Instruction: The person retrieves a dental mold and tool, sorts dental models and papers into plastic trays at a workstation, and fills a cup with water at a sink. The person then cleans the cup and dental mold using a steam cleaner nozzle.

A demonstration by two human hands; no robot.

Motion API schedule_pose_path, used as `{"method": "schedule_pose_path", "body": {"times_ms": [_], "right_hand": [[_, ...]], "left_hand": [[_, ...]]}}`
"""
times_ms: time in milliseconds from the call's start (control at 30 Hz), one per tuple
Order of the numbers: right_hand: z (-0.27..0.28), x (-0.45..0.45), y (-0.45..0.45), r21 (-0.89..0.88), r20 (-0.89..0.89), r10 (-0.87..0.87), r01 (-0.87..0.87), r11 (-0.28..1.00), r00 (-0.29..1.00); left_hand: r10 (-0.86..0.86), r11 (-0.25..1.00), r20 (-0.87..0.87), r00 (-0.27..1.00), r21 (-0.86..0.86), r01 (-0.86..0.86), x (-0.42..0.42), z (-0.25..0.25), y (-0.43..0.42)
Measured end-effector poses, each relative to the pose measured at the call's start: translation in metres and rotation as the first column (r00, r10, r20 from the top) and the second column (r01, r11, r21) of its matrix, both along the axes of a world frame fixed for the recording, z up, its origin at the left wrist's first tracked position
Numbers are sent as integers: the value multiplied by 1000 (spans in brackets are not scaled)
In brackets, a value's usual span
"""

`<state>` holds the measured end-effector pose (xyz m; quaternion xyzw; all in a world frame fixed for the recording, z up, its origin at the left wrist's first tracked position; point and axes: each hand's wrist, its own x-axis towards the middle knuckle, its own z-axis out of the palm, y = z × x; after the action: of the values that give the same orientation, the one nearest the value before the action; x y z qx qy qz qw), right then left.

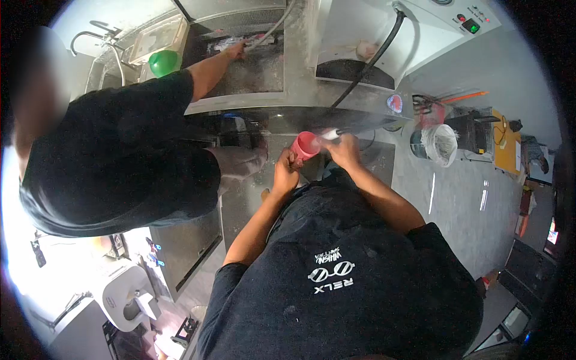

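My left hand (288,169) is closed around a pink-red plastic cup (306,146), tilted with its mouth toward my right hand. In my right hand (344,151) is a white handpiece with a dark end (331,134), held right beside the cup's mouth. A pale haze shows at the cup's opening, and what lies inside cannot be made out. Both hands are held above the floor, in front of my dark shirt (336,240).
A co-worker in black stands at left, one hand (237,50) on a hose over a dark counter tray (240,78). A black hose (378,54) hangs from a white machine (447,30). Nearby are a green round object (164,62), a tap (90,36) and a lined bucket (441,146).
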<state>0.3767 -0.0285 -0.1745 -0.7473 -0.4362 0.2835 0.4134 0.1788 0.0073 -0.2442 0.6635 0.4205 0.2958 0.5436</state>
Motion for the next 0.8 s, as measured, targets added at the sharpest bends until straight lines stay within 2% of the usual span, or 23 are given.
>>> {"method": "schedule_pose_path", "body": {"times_ms": [67,100,167,233,267,333,433,467,500,567,633,733,767,800], "right_hand": [[-9,1,-2,19,9,28,-28,999,1000],[-25,2,-1,-34,-38,11,-12,999,999],[-33,2,-2,-88,-84,-10,2,996,996],[-36,-1,-5,26,-40,-36,37,999,999],[-36,-3,-7,27,-40,-40,41,999,998],[-36,-5,-10,-179,166,-117,146,973,979],[-48,-3,-8,-135,227,-57,89,987,972],[-66,0,-10,-134,227,-60,92,987,972],[-85,3,-12,-32,262,-14,23,999,965],[-75,2,-12,68,300,21,-43,997,954],[-51,1,-15,-30,125,-23,26,999,992],[-57,3,-15,-43,94,-28,33,999,995],[-57,3,-16,-42,94,-36,40,998,995],[-57,3,-17,-26,236,-66,74,997,969]], "left_hand": [[10,998,65,998,-58,-6,3,3,-2],[23,993,130,991,-115,-8,4,5,-3],[24,994,148,989,-110,-8,6,1,-5],[22,995,166,986,-103,-5,8,3,-6],[12,998,178,984,-63,0,9,8,-7],[-2,1000,190,982,-21,6,12,15,-8],[-28,999,213,977,-33,36,15,20,-9],[-23,996,242,970,-73,41,15,16,-9],[-16,992,270,963,-112,48,16,13,-10],[-24,991,264,964,-118,57,15,7,-9],[-34,990,259,965,-121,68,15,9,-8],[-53,998,194,980,-28,60,15,14,-9],[-48,996,200,979,-62,62,14,8,-9],[-42,993,206,978,-96,63,13,3,-9]]}}
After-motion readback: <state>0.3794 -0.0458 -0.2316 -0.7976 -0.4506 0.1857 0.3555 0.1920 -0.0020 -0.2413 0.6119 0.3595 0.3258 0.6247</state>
